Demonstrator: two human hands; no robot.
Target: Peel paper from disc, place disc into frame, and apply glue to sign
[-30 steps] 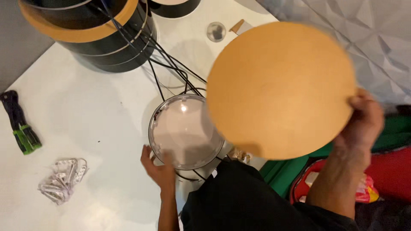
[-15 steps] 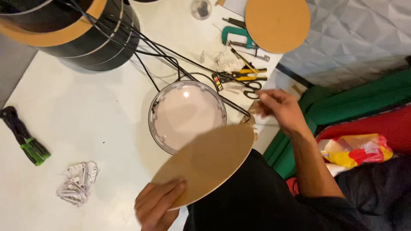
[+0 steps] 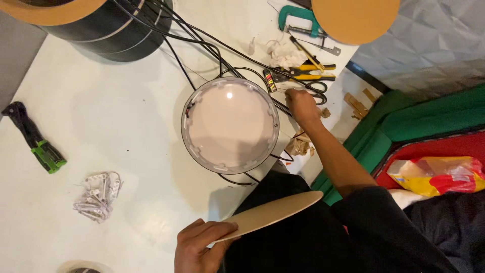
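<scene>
My left hand (image 3: 198, 246) grips a thin round tan board (image 3: 275, 211) by its edge, held nearly flat over my lap near the table's front edge. My right hand (image 3: 302, 105) reaches across to the right rim of a round white lamp housing (image 3: 230, 124) lying on the white table (image 3: 116, 116). Its fingers are curled down by the black scissors (image 3: 317, 89) and black cables (image 3: 202, 43); whether they pinch anything is not clear. Yellow-handled pliers (image 3: 308, 71) lie just beyond that hand.
Black cylinders with a tan disc (image 3: 96, 20) stand at the back left. A second tan disc (image 3: 355, 19) and a teal clamp (image 3: 294, 16) sit at the back right. A green-handled tool (image 3: 36, 140) and crumpled plastic clips (image 3: 97, 196) lie at the left. A green sofa (image 3: 419, 121) is to the right.
The tan board has passed from my right hand to my left hand and dropped low and flat. My right hand has moved to the lamp housing's right side.
</scene>
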